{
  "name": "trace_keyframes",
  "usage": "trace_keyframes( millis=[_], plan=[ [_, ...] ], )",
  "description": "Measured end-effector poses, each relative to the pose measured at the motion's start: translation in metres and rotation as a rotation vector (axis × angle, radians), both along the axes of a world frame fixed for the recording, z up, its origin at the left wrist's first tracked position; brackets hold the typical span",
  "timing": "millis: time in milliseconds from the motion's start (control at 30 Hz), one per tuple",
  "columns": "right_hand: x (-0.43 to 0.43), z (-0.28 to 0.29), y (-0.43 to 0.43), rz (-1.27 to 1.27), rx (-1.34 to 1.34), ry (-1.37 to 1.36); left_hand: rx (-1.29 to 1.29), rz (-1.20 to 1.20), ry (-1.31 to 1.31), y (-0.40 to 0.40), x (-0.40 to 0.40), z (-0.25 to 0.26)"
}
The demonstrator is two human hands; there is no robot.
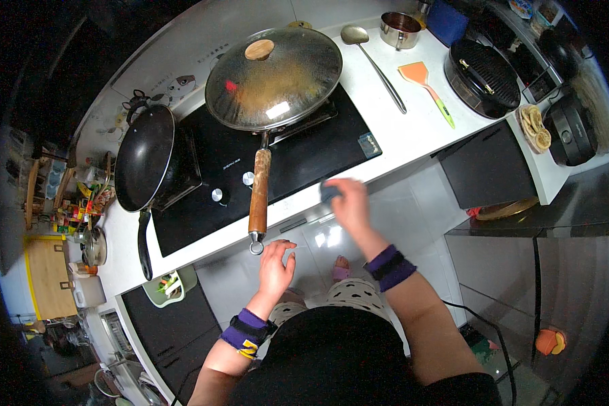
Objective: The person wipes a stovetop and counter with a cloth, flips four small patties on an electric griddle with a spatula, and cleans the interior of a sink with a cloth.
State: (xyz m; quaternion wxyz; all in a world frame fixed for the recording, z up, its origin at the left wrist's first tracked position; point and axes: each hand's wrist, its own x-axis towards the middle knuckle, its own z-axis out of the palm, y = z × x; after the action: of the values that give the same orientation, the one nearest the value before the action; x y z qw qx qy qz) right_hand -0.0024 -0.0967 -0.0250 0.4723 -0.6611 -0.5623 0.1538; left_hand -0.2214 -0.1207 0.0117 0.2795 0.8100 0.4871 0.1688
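My right hand [352, 205], blurred by motion, is closed around a small dark grey object [330, 192] at the front edge of the white counter [411, 137]. What that object is cannot be made out. My left hand [276, 269] is empty, its fingers apart and slightly curled, just below the ring end of a wok's wooden handle [260, 198]. Over the wok lies a domed glass lid [284, 86] with a wooden knob [259, 49], fogged above yellowish food. Beneath it is a black glass cooktop [218, 167] with silver knobs [217, 195].
A black frying pan [144, 157] leans tilted on the left burner. On the right counter lie a metal ladle [380, 71], an orange spatula [426, 91], a steel pot [400, 31] and a black round appliance [482, 78]. A green scrap bin [172, 286] hangs at the counter's front.
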Motion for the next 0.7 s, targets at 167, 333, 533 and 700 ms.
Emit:
trace_keyframes(
  millis=[167, 333, 533, 700],
  plan=[
    [0.038, -0.013, 0.006, -0.366, -0.017, -0.166, -0.024, 0.013, -0.047, -0.003, 0.008, -0.009],
    [-0.019, -0.014, 0.005, 0.052, -0.007, -0.068, -0.03, -0.009, -0.037, 0.001, 0.019, -0.011],
    [0.067, -0.003, -0.001, -0.297, 0.015, -0.14, -0.015, -0.07, -0.066, 0.012, 0.04, -0.009],
    [0.075, -0.021, 0.006, -0.476, -0.065, -0.294, -0.03, -0.158, -0.073, 0.02, 0.074, -0.01]
  ],
)
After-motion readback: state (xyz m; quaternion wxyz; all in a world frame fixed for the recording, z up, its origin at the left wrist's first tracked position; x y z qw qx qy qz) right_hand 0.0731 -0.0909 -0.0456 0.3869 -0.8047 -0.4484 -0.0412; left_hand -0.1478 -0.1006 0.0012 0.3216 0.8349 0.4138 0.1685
